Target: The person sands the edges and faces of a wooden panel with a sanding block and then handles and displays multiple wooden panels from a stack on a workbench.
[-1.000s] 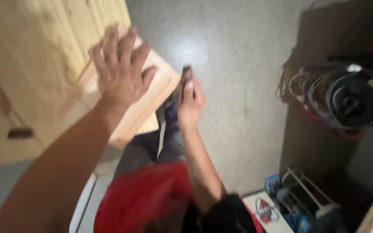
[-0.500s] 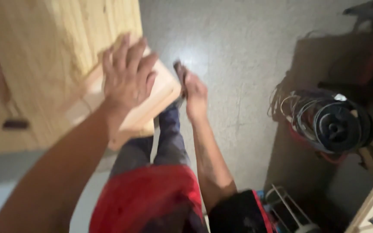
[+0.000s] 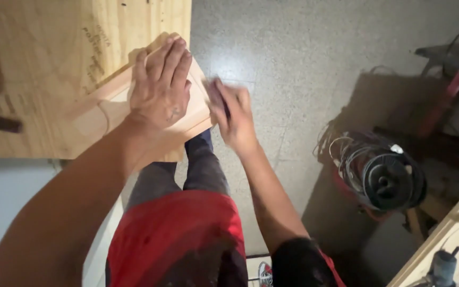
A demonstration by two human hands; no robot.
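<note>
I see the left hand (image 3: 160, 87) spread flat, fingers open, pressing down on a pale wooden panel (image 3: 115, 109) that lies on the plywood bench (image 3: 43, 69) with its corner overhanging the speckled floor (image 3: 288, 58); the right hand (image 3: 233, 114) is closed around a small dark sanding piece (image 3: 216, 95), held against the panel's right edge; a wire coil (image 3: 381, 175) sits on the floor, well apart.

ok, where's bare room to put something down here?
Bare plywood sheet left of the left hand, past the small dark block. Bare floor beyond the right hand. Crowded by the cable reel and the wooden panel edge.
</note>
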